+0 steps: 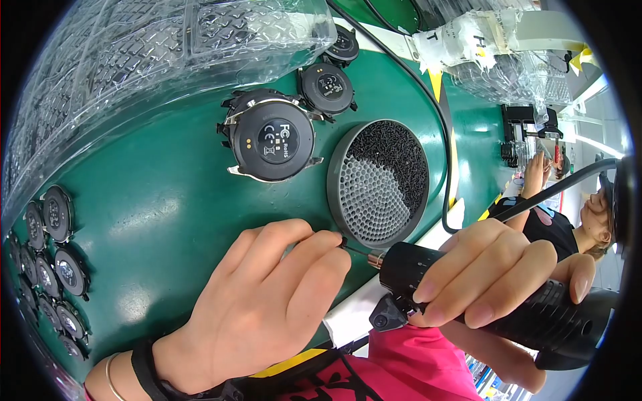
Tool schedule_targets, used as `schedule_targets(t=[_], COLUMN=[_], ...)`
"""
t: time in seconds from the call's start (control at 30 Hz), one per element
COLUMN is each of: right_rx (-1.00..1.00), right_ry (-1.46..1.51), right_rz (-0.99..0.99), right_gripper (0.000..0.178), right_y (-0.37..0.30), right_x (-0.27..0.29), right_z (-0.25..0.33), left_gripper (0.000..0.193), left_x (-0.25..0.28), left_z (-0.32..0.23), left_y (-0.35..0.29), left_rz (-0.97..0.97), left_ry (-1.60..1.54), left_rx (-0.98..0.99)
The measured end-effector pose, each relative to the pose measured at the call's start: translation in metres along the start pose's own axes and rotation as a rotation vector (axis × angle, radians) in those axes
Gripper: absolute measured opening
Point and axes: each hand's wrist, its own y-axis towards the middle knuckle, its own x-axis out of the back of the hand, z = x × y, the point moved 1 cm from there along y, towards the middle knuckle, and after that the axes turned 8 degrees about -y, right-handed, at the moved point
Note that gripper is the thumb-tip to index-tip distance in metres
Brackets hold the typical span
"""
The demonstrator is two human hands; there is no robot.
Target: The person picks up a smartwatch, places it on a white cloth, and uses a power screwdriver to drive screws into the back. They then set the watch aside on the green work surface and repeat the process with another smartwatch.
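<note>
My right hand [491, 267] grips a black electric screwdriver [408, 267], whose thin bit points left toward my left fingertips. My left hand [267, 304] is closed low over the green table. A small dark piece shows at its fingertips beside the bit; what the fingers hold is mostly hidden. Just beyond the bit stands a round dark dish [334, 194] with a perforated grey plate [371, 200] and many small black screws [391, 150] heaped on its far right side. Beyond my left hand lies a stack of round black watch cases [275, 140], backs up.
More watch cases [328, 88] lie behind the stack, and several others [70, 271] cluster at the left. Clear plastic trays [154, 40] pile up at the far left. A black cable [428, 93] runs past the dish. On the right, a co-worker [568, 227] works at the bench.
</note>
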Motion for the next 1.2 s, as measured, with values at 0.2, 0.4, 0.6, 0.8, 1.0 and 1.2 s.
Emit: schedule_targets(t=[0.2, 0.4, 0.6, 0.8, 1.0, 1.2], right_rx=[-0.017, -0.030, 0.087, 0.262, 0.403, 0.401], right_ry=[0.006, 0.015, -0.091, -0.224, -0.317, -0.228], right_rz=[0.053, 0.104, 0.058, 0.018, -0.025, -0.068], right_gripper=[0.072, 0.069, 0.058, 0.061, 0.071, 0.072], right_y=[0.001, 0.007, 0.010, 0.021, 0.027, 0.023], right_x=[0.001, 0.001, -0.005, -0.014, -0.020, -0.016], right_z=[-0.003, -0.001, -0.008, -0.020, -0.021, -0.028], left_gripper=[0.049, 0.049, 0.043, 0.035, 0.033, 0.029], left_x=[0.000, -0.003, 0.002, 0.004, 0.002, 0.000], left_z=[0.000, 0.000, -0.001, -0.001, -0.001, 0.000], left_y=[-0.001, -0.001, 0.000, 0.000, -0.001, -0.005], left_rz=[0.001, -0.014, 0.026, 0.032, 0.037, 0.035], left_ry=[-0.006, -0.027, -0.010, -0.037, 0.017, 0.036], left_rx=[0.009, 0.007, -0.002, 0.033, -0.003, -0.030])
